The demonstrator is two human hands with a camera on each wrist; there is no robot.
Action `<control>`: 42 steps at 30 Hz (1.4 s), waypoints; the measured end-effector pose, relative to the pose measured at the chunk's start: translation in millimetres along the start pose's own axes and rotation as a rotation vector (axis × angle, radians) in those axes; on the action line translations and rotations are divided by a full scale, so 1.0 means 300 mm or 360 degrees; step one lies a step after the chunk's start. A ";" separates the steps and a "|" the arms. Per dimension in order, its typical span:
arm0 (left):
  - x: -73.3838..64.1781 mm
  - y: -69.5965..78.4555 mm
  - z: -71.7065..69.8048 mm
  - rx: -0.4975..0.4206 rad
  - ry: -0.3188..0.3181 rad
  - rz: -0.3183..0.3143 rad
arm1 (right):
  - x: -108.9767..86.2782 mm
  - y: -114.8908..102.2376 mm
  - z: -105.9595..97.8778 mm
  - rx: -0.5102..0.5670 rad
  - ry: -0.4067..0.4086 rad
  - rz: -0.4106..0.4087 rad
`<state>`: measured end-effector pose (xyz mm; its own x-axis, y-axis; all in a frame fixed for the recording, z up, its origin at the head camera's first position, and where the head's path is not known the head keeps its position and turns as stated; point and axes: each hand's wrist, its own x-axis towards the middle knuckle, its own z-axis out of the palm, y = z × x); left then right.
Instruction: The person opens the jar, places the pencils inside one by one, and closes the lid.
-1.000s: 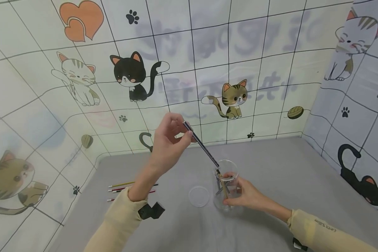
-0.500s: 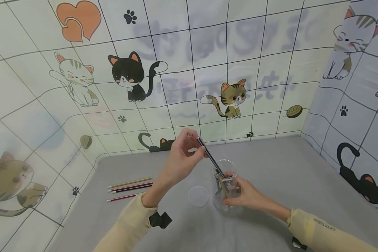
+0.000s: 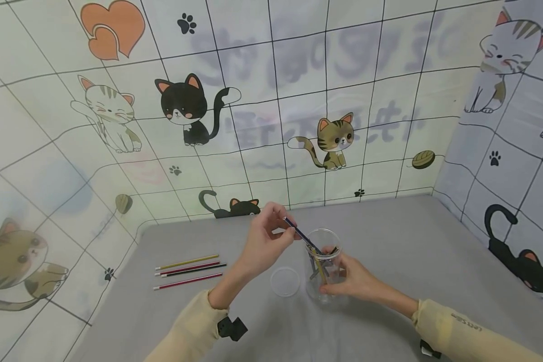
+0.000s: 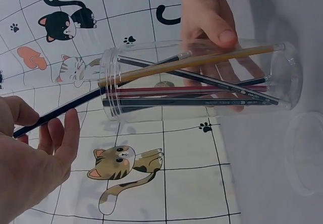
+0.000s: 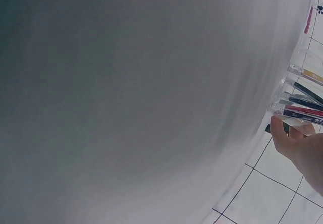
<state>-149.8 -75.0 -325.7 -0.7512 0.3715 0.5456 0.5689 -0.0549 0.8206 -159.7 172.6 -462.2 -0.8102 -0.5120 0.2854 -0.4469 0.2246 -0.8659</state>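
Observation:
My left hand [image 3: 264,246] pinches a dark pencil [image 4: 68,105] near its upper end. The pencil slants down to the right, its lower end inside the mouth of a clear jar [image 3: 314,290]. Around the jar's side my right hand [image 3: 355,279] grips with fingers and thumb, keeping it upright on the table. Several pencils stand inside, among them a yellow pencil [image 4: 202,60] and a red pencil [image 4: 176,89], leaning across one another. In the right wrist view only part of the right hand [image 5: 303,146] and the pencil ends show at the edge.
A clear round lid [image 3: 285,281] lies on the grey tabletop [image 3: 389,226] left of the jar. Farther left lie several pencils side by side, including a yellow pencil [image 3: 187,262] and a red pencil [image 3: 187,281]. A cat-print sheet [image 3: 262,100] hangs behind.
My left hand has moved right and down, bringing the dark pencil lower into the jar's mouth. The pencils on the table have come into fuller view. The right hand has stayed on the jar.

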 end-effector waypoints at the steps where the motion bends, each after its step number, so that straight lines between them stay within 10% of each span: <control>1: -0.002 -0.004 0.001 0.0000 0.0003 -0.0008 | 0.000 0.000 0.000 0.0003 -0.0002 -0.0002; 33: -0.007 -0.040 0.013 0.0230 0.0074 -0.0021 | -0.002 0.012 0.004 0.0036 0.0036 -0.0029; 42: -0.056 -0.070 -0.069 0.0206 0.0160 -0.0122 | -0.002 0.010 0.002 0.0001 0.0041 -0.0023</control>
<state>-156.0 -99.1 -348.6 -0.8200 0.2752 0.5019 0.5422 0.0924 0.8352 -160.4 173.1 -465.2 -0.8132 -0.4936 0.3083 -0.4583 0.2168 -0.8619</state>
